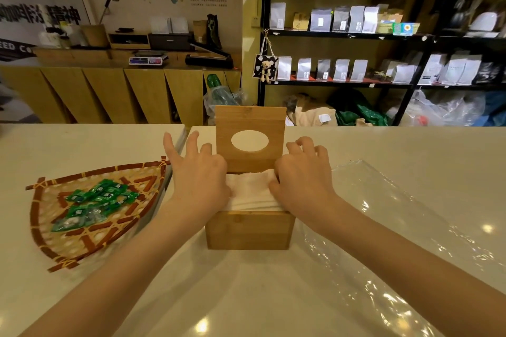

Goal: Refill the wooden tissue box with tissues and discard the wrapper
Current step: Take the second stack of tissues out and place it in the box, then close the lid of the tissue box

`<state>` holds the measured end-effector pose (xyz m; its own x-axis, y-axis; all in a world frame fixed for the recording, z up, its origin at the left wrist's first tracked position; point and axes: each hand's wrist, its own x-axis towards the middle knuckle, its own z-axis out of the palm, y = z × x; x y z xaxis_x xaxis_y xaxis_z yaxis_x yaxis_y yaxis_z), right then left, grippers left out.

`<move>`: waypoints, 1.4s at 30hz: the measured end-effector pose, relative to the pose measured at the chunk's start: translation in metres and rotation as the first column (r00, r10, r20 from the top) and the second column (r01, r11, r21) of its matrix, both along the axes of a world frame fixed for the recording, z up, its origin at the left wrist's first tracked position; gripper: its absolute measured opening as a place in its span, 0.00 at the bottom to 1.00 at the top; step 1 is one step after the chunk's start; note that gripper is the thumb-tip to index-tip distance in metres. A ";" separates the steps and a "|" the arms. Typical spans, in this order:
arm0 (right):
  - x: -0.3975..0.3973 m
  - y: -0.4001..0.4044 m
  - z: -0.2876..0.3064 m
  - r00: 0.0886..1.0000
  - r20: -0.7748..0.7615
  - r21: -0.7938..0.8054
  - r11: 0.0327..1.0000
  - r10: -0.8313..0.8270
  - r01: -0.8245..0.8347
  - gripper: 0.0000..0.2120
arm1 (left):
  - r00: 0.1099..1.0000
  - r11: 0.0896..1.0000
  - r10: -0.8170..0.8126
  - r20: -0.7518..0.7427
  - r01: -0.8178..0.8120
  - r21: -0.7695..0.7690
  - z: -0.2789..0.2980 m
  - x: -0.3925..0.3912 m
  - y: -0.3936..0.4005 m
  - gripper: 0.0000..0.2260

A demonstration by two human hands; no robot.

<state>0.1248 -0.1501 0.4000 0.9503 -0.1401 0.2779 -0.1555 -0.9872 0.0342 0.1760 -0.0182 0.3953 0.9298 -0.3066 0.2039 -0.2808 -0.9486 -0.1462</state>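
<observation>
On counter — one wooden tissue box [247, 230] | two hands [201, 175] [302, 175] pressing tissues [250, 190]

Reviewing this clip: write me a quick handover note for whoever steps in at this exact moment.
Left hand: fingers spread, pressing the left side of the tissues; grips nothing.
Right hand: pressing the right side of the tissues, fingers curled at the box edge.
Wooden box: mid-table, lid standing open, tissues inside but bulging above the rim.
Clear wrapper: off the tissues, lying on the table right of the box.
Done: tissues unwrapped and placed in the box.
Left: push them down, shut the lid, discard the wrapper.
</observation>
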 end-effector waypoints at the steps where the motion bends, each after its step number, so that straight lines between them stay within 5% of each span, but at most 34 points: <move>1: -0.001 0.000 0.001 1.000 0.019 -0.042 0.999 0.007 -0.006 0.10 | 1.000 1.000 0.005 0.014 -0.005 -0.003 0.001 -0.001 0.000 0.08; 4: -0.002 -0.006 0.008 0.998 0.028 0.043 0.997 0.057 -0.059 0.10 | 0.998 0.993 -0.024 -0.057 0.018 -0.113 0.008 0.000 0.005 0.08; 8: 0.001 -0.016 0.020 0.946 -0.284 0.385 0.922 0.158 -0.039 0.18 | 0.939 0.995 -0.068 -0.338 0.040 -0.090 0.017 0.006 0.013 0.20; 12: 0.004 -0.015 0.019 0.872 -0.472 0.217 0.976 0.129 -0.027 0.22 | 0.908 0.994 -0.061 -0.414 0.092 0.055 0.013 0.011 0.013 0.24; 15: 0.007 -0.010 0.018 0.851 -0.519 0.114 0.993 0.077 -0.021 0.07 | 0.896 0.990 -0.061 -0.440 0.110 0.087 0.011 0.015 0.009 0.20; 20: 0.011 -0.005 0.021 0.808 -0.588 0.062 0.998 0.050 -0.017 0.14 | 0.882 0.980 -0.006 -0.471 0.099 0.173 0.011 0.016 0.004 0.19; 24: 0.016 -0.006 0.015 0.801 -0.597 0.050 0.999 0.032 -0.002 0.06 | 0.871 0.974 0.016 -0.490 0.096 0.203 0.011 0.014 0.002 0.19; 26: 0.015 -0.009 0.015 0.791 -0.611 0.080 0.997 0.044 0.006 0.14 | 0.848 0.977 -0.004 -0.530 0.117 0.179 0.011 0.017 0.004 0.20; 28: 0.010 -0.015 0.019 0.801 -0.587 0.181 0.983 0.123 -0.018 0.22 | 0.831 0.986 -0.054 -0.553 0.133 0.104 0.016 0.018 0.008 0.19; 31: 0.001 -0.030 0.033 0.907 -0.327 0.466 0.880 0.265 -0.089 0.19 | 0.895 0.965 -0.160 -0.417 0.054 -0.255 0.030 0.017 0.020 0.10; 35: 0.015 -0.046 0.054 0.977 0.152 0.497 0.843 0.148 -0.204 0.20 | 0.969 0.746 -0.241 -0.055 0.149 -0.649 0.050 0.027 0.023 0.13; 39: 0.035 -0.037 0.053 0.954 0.080 0.275 0.913 0.290 -0.301 0.39 | 0.926 0.696 -0.360 -0.111 0.187 -0.694 0.052 0.034 0.010 0.42; 42: 0.041 -0.035 0.045 0.933 0.052 0.225 0.906 0.355 -0.357 0.35 | 0.937 0.678 -0.350 -0.009 0.247 -0.693 0.041 0.040 0.006 0.36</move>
<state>0.1662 -0.1848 0.4453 0.9463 0.1472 0.2879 0.2088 -0.9580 -0.1967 0.2161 -0.0119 0.4366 0.8457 -0.4018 0.3512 -0.5336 -0.6390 0.5540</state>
